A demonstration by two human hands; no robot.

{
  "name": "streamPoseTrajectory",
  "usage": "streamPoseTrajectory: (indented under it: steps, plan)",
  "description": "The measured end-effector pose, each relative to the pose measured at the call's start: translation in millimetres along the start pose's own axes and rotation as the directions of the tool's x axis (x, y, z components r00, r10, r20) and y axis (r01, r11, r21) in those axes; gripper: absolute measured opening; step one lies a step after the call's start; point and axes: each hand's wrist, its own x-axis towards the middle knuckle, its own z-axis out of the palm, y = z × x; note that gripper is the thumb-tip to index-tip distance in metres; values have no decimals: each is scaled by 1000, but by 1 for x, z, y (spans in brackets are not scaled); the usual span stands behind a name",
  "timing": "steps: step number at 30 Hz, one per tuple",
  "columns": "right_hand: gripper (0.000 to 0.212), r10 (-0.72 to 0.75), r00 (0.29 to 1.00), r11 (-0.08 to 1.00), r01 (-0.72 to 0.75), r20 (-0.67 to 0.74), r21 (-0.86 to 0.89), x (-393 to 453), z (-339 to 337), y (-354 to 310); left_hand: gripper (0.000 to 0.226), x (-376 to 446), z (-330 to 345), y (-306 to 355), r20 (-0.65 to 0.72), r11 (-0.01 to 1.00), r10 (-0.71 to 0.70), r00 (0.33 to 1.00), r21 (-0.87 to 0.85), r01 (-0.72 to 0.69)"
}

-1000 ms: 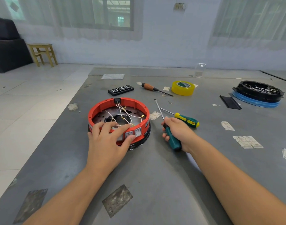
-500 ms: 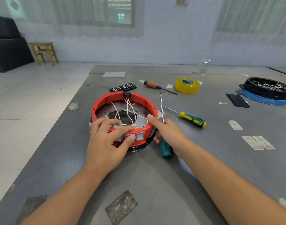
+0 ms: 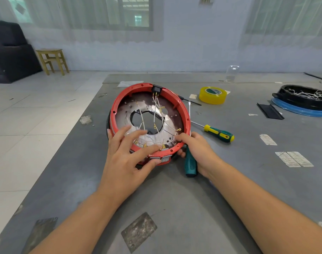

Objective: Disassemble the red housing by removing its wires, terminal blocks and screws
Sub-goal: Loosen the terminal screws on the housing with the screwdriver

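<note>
The left hand (image 3: 126, 158) pinches the tilted round red plastic housing (image 3: 185, 114), propped over the grey table (image 3: 175, 208), by its stiff near rim, sparing its delicate-looking thin white wires (image 3: 157, 114), while the right hand (image 3: 196, 149) steadies the rim, fingers (image 3: 180, 137) wrapped around a teal-handled screwdriver (image 3: 190, 165).

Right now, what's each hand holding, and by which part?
Left hand grips the tilted red housing at its near rim, fingers over the edge, thumb below. Right hand holds the teal-handled screwdriver by its handle while steadying the housing's near-right rim.
</note>
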Motion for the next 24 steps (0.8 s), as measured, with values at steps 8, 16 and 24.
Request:
streamPoseTrajectory:
  steps: [8,16,24]
  plan:
    - [49,-103,980,994,108,-170,20,5,9,9,139,0,3,12,239,415,-720,652,-604,680]
    - [48,-119,969,990,133,-216,55,9,23,13,69,6,6,8,652,-329,-638,410,-712,620]
    - [42,-113,955,989,136,-273,67,12,27,13,78,25,9,3,749,-378,-552,366,-616,691]
